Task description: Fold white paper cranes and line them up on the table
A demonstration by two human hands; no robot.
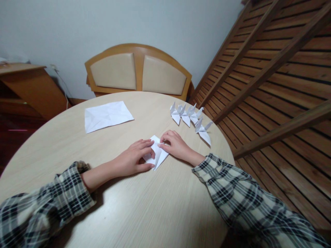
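Observation:
A small white sheet of folded paper [161, 156], roughly diamond-shaped with a pointed lower tip, lies on the table before me. My left hand [133, 156] holds its left side down, with bent fingers on the paper and the thumb near the lower tip. On the upper right edge, my right hand [176, 144] pinches a flap between thumb and index finger. The fingers hide part of the folds. To the right of my right hand, the nearest of several white paper cranes [203, 132] stands apart from the others.
A larger creased white sheet [108, 115] lies at the back left of the round wooden table [124, 210]. Behind the table stands a padded wooden chair back [139, 69]. Slatted wood panelling [271, 86] is on the right, and a wooden cabinet [31, 86] on the left.

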